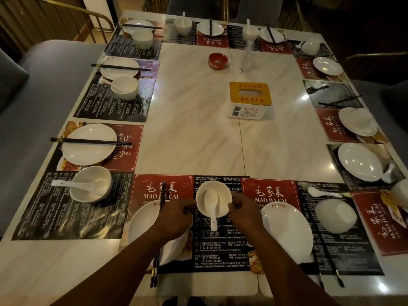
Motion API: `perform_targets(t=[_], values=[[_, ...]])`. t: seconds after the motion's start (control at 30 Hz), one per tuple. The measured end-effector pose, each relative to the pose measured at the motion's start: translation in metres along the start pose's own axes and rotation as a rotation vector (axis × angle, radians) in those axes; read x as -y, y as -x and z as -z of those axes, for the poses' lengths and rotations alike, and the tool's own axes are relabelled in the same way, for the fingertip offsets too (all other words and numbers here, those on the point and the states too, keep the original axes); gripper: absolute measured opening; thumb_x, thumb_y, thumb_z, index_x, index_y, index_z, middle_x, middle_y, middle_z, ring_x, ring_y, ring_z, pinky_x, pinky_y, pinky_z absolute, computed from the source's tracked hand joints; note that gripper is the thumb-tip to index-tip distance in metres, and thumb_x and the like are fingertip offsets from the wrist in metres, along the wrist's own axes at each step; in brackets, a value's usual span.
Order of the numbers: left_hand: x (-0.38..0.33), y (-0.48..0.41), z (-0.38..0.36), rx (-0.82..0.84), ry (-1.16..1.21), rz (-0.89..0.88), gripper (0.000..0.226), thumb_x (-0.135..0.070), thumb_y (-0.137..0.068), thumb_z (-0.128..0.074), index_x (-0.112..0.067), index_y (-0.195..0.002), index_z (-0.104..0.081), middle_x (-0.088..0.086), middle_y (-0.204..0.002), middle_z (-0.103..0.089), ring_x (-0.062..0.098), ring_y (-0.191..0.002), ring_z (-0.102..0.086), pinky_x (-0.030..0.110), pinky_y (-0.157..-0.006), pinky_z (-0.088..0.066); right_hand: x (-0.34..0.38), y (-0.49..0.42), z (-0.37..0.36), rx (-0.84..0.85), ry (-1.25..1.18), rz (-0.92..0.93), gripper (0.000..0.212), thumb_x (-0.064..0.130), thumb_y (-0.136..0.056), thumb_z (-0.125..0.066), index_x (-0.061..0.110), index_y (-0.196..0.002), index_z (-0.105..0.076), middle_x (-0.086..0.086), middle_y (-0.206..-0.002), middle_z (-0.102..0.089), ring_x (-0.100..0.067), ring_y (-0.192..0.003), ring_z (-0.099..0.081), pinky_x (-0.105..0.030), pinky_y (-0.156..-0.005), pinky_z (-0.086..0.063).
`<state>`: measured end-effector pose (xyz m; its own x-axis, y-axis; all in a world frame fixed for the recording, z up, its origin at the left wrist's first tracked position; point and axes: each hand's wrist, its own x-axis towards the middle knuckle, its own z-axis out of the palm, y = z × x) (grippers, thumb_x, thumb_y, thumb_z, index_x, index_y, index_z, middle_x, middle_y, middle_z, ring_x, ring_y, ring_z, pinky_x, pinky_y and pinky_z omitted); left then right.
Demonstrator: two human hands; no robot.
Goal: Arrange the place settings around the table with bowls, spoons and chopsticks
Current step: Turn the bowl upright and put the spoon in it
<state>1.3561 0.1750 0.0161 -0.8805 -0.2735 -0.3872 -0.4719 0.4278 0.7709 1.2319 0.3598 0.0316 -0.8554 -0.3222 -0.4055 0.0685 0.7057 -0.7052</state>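
Observation:
A white bowl point(223, 196) with a white spoon point(212, 207) lying in it sits on the dark placemat point(220, 250) at the near edge. My left hand point(174, 217) grips its left rim and my right hand point(245, 212) grips its right rim. A white plate point(141, 219) with black chopsticks point(157, 257) across it lies under my left wrist. To the right lie another plate point(287, 226), an upside-down bowl point(335, 216), a loose spoon point(320, 192) and chopsticks point(331, 261).
Settings with plates, bowls, spoons and chopsticks line the left side point(90, 144) and far side point(209, 28). Plates point(358, 162) lie along the right side. A tissue box point(249, 100), a red ashtray point(218, 60) and a clear bottle point(247, 56) stand mid-table. Grey chairs surround the table.

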Motion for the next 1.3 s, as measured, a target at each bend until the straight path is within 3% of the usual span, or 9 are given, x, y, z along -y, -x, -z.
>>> perform_targets(t=[0.13,0.3,0.43,0.6,0.67,0.77,0.87,1.1,1.3], values=[[-0.001,0.004,-0.002,0.015,0.025,-0.028,0.067,0.01,-0.078,-0.046,-0.036,-0.12,-0.07,-0.018,-0.114,-0.071,0.0,-0.109,-0.064,0.022,-0.09,-0.054,0.002,0.001,0.001,0.011,0.02,-0.004,0.04,0.007,-0.094,-0.062,0.024,-0.129,-0.063,0.002,-0.114,-0.069,-0.012,-0.101,-0.059,-0.032,-0.09,-0.05],[0.0,0.007,-0.003,0.028,0.085,-0.006,0.065,0.012,-0.079,-0.045,-0.032,-0.12,-0.07,-0.014,-0.114,-0.072,0.002,-0.112,-0.063,0.029,-0.094,-0.055,0.003,0.005,0.001,0.015,0.035,-0.014,0.041,0.007,-0.094,-0.061,0.026,-0.13,-0.063,0.003,-0.114,-0.069,-0.012,-0.103,-0.059,-0.029,-0.087,-0.046],[-0.003,0.009,-0.003,0.024,0.064,-0.024,0.064,0.012,-0.081,-0.046,-0.031,-0.121,-0.07,-0.013,-0.115,-0.072,0.002,-0.112,-0.063,0.025,-0.093,-0.054,0.005,0.008,0.001,0.009,0.051,-0.019,0.036,0.009,-0.094,-0.061,0.024,-0.127,-0.064,0.008,-0.102,-0.067,-0.012,-0.099,-0.059,-0.027,-0.083,-0.044],[0.002,0.009,0.004,-0.009,-0.023,-0.046,0.059,0.006,-0.079,-0.048,-0.035,-0.113,-0.073,-0.02,-0.106,-0.073,-0.004,-0.101,-0.065,0.025,-0.088,-0.056,0.006,0.021,-0.001,-0.025,0.041,-0.195,0.016,0.027,-0.093,-0.065,0.022,-0.105,-0.055,0.004,-0.096,-0.066,-0.008,-0.08,-0.061,-0.022,-0.06,-0.044],[0.004,0.01,0.009,-0.103,-0.054,-0.049,0.05,0.004,-0.084,-0.051,-0.032,-0.109,-0.074,-0.021,-0.103,-0.073,-0.007,-0.095,-0.064,0.024,-0.086,-0.056,0.004,0.029,-0.005,0.082,-0.058,-0.288,0.022,0.029,-0.088,-0.07,0.02,-0.098,-0.053,-0.001,-0.091,-0.07,-0.016,-0.076,-0.07,-0.032,-0.063,-0.056],[0.011,0.011,0.017,-0.242,-0.133,-0.037,0.035,-0.001,-0.091,-0.056,-0.022,-0.114,-0.071,-0.009,-0.108,-0.072,0.006,-0.097,-0.065,0.022,-0.084,-0.052,0.005,0.04,-0.009,0.218,-0.286,-0.372,0.024,0.017,-0.086,-0.074,0.013,-0.1,-0.056,-0.01,-0.09,-0.074,-0.021,-0.073,-0.076,-0.043,-0.074,-0.062],[0.023,0.012,0.024,-0.281,-0.195,-0.027,0.032,-0.003,-0.091,-0.055,-0.019,-0.114,-0.07,0.0,-0.109,-0.072,0.013,-0.098,-0.067,0.028,-0.085,-0.055,0.006,0.045,-0.01,0.184,-0.243,-0.316,0.019,0.009,-0.086,-0.072,0.01,-0.098,-0.058,-0.01,-0.091,-0.073,-0.018,-0.072,-0.075,-0.04,-0.071,-0.062],[0.033,0.018,0.025,-0.264,-0.235,-0.007,0.036,-0.001,-0.091,-0.054,-0.019,-0.118,-0.069,-0.002,-0.114,-0.071,0.004,-0.098,-0.063,0.006,-0.078,-0.041,-0.001,0.045,-0.011,0.125,-0.151,-0.241,0.016,0.013,-0.083,-0.074,0.015,-0.09,-0.06,-0.005,-0.09,-0.073,-0.017,-0.072,-0.075,-0.044,-0.07,-0.063],[0.033,0.021,0.025,-0.261,-0.217,-0.015,0.036,-0.001,-0.092,-0.054,-0.018,-0.12,-0.069,-0.001,-0.115,-0.071,0.007,-0.099,-0.063,0.011,-0.082,-0.044,0.0,0.05,-0.012,0.126,-0.2,-0.244,0.016,0.011,-0.086,-0.072,0.013,-0.094,-0.059,-0.008,-0.087,-0.074,-0.018,-0.069,-0.075,-0.039,-0.067,-0.063]])
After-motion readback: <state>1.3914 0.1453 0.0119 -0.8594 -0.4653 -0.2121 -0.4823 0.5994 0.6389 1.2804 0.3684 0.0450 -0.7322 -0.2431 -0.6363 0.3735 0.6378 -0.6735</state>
